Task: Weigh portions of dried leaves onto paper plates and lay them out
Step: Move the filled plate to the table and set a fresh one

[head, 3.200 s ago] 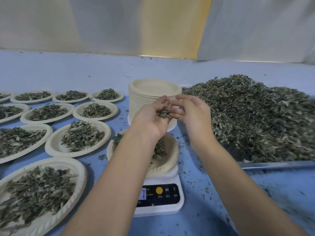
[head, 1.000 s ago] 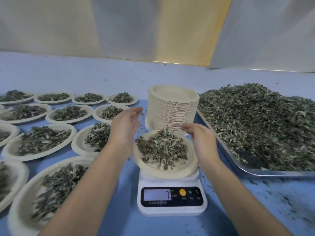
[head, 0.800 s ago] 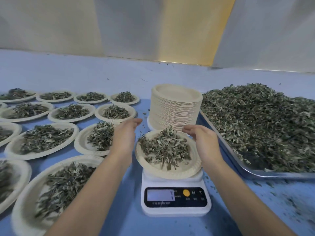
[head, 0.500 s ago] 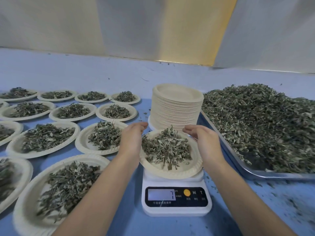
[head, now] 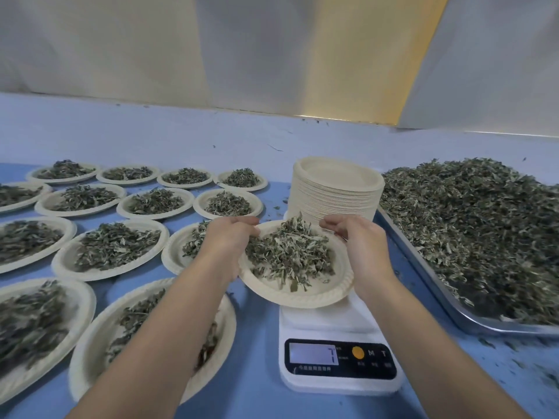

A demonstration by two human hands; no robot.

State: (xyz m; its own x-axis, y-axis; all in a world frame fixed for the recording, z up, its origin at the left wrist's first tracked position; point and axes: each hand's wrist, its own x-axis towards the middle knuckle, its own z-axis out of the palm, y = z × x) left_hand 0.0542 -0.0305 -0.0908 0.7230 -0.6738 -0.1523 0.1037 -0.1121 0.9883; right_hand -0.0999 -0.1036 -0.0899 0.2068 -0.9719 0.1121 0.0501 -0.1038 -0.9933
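Plate point(head: 299, 298) of dried leaves point(head: 287, 255) now hangs just above and left of the scale point(head: 338, 367), where half a second ago it sat square on the platform. Your left grip point(head: 233, 237) and right grip point(head: 358, 237) each pinch its far rim, fingers curled over the edge. That lift tells me the weighing is likely done; the portion next belongs further left of the scale, beside the filled plates point(head: 112, 252).

left hand point(head: 230, 238), right hand point(head: 361, 247) lifting plate point(head: 302, 300) leftward
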